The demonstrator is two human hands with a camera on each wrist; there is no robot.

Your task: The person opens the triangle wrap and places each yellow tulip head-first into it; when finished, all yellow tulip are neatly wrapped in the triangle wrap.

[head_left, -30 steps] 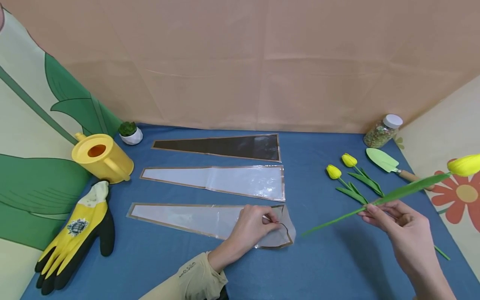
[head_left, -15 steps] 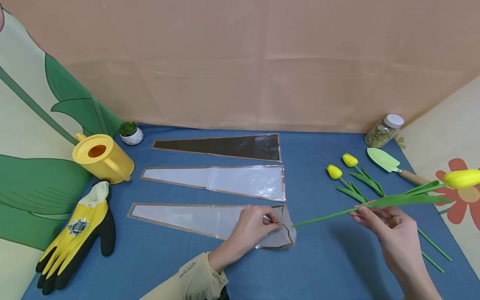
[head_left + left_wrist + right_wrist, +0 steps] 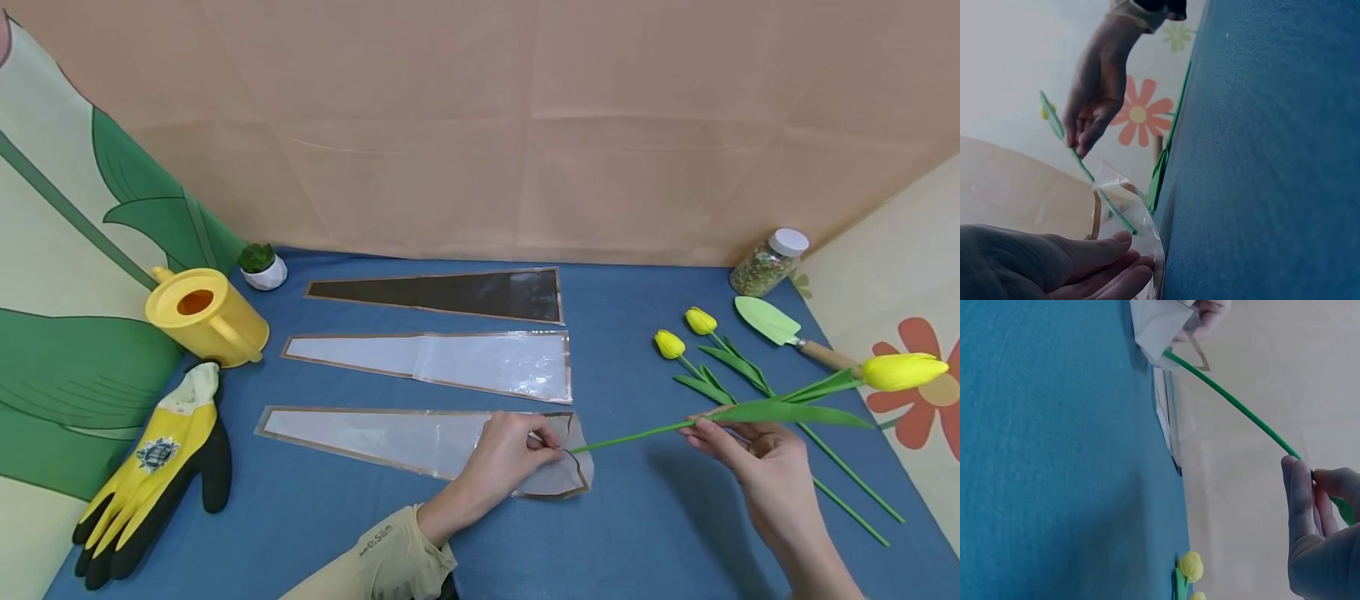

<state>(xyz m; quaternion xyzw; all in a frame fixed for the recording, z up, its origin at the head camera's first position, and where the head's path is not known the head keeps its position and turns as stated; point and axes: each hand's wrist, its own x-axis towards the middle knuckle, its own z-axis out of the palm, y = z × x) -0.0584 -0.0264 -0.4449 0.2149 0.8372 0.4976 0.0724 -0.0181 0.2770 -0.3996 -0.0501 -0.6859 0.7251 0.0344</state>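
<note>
In the head view my left hand (image 3: 506,450) pinches the wide end of the front flower sleeve (image 3: 360,431), a tapered clear-and-white bag with a brown border. Its mouth gapes there. My right hand (image 3: 768,471) holds a yellow artificial tulip (image 3: 903,372) by the stem, just below its long leaves, with the bloom pointing right. The stem's cut end reaches into the sleeve's mouth beside my left fingertips. The left wrist view shows the stem (image 3: 1113,209) behind the clear film, and the right wrist view shows the stem (image 3: 1235,403) slanting into the opening.
Behind lie another white sleeve (image 3: 487,362) and a black sleeve (image 3: 435,292). Two tulips (image 3: 670,343), a trowel (image 3: 765,319) and a jar (image 3: 761,265) are at right. A yellow watering can (image 3: 202,321), garden gloves (image 3: 153,471) and a potted plant (image 3: 262,267) occupy the left.
My right hand has moved left with the tulip, and the stem's end has gone from outside the sleeve into its mouth. The left hand has stayed in place.
</note>
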